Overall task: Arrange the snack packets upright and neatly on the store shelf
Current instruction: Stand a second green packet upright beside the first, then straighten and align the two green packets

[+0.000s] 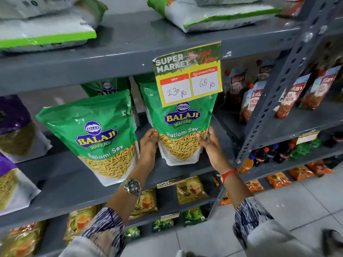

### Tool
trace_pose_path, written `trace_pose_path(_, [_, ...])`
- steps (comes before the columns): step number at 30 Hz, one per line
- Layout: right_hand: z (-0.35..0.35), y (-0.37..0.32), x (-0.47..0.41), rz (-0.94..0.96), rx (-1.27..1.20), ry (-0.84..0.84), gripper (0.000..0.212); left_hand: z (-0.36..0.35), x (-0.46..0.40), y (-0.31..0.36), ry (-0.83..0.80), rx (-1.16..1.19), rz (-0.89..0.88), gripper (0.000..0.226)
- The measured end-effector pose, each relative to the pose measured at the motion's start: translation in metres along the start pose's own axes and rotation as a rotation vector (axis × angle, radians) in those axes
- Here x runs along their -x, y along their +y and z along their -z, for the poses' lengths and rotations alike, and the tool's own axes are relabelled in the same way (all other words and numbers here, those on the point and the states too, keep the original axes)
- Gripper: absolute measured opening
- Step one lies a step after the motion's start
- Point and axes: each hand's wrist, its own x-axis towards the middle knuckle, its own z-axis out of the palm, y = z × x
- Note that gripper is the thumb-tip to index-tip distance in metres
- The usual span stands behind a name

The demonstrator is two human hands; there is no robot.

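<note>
A green Balaji Ratlami Sev packet [182, 127] stands upright on the grey middle shelf [65, 175], its top behind a yellow price sign [188, 75]. My left hand [148, 147] grips its lower left edge and my right hand [210, 143] grips its lower right edge. A second identical packet [98, 134] leans to the left of it, tilted, nearer the shelf's front. More green packets [107, 87] stand behind these two, partly hidden.
Purple and white packets [14, 130] fill the shelf's left end. White and green bags [213, 13] lie flat on the shelf above. Ketchup pouches [252, 102] stand on the right rack past a perforated grey post [282, 86]. Tea packets and bottles sit lower down.
</note>
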Motion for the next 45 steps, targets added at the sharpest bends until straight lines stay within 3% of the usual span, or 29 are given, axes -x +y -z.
trace_pose_path(5, [-0.001,0.006,0.006,-0.077,0.046,-0.084,0.069,-0.004,0.011,-0.015,-0.206,-0.007,0.014,0.035])
trace_pose_path(9, [0.001,0.013,0.002,-0.097,0.072,-0.105,0.072,-0.007,0.022,-0.021,-0.205,-0.022,-0.017,0.049])
trace_pose_path(12, [0.003,0.011,-0.001,-0.089,0.055,-0.132,0.074,-0.009,0.027,-0.024,-0.202,-0.02,-0.021,0.041])
trace_pose_path(17, [0.007,0.007,-0.003,-0.077,0.03,-0.167,0.072,-0.015,0.032,-0.02,-0.193,0.025,-0.032,0.052])
trace_pose_path(21, [0.008,0.009,-0.005,-0.078,0.037,-0.161,0.065,-0.018,0.036,-0.017,-0.162,0.014,-0.033,0.079])
trace_pose_path(22, [0.008,0.01,-0.004,-0.081,0.038,-0.156,0.064,-0.018,0.037,-0.016,-0.17,-0.002,-0.041,0.078])
trace_pose_path(24, [0.008,0.009,0.0,-0.074,0.054,-0.131,0.067,-0.018,0.037,-0.016,-0.165,-0.033,-0.057,0.055])
trace_pose_path(26, [0.007,0.009,0.008,-0.052,0.1,-0.049,0.079,-0.016,0.039,-0.017,-0.114,-0.019,-0.073,0.039])
trace_pose_path(28, [0.002,0.011,0.025,0.07,0.15,0.113,0.087,-0.013,0.048,-0.016,-0.07,-0.021,-0.125,0.037])
trace_pose_path(30, [-0.008,0.015,0.049,0.221,0.192,0.298,0.081,-0.005,0.068,-0.018,-0.025,-0.042,-0.186,0.033])
trace_pose_path(32, [-0.023,0.025,0.072,0.379,0.25,0.374,0.062,0.01,0.092,-0.025,0.043,-0.072,-0.237,0.025])
trace_pose_path(35, [-0.054,0.039,0.092,0.467,0.335,0.174,0.038,0.045,0.117,-0.033,0.188,-0.207,-0.346,0.011])
trace_pose_path(39, [-0.108,0.044,0.092,0.34,0.387,-0.195,0.03,0.103,0.112,-0.024,0.572,-0.248,-0.443,0.012])
trace_pose_path(42, [-0.149,0.039,0.079,0.098,0.229,-0.285,0.054,0.137,0.096,-0.007,0.717,-0.126,-0.395,0.016])
trace_pose_path(45, [-0.175,0.035,0.059,-0.122,0.125,-0.247,0.081,0.163,0.073,0.006,0.688,0.028,-0.25,0.031])
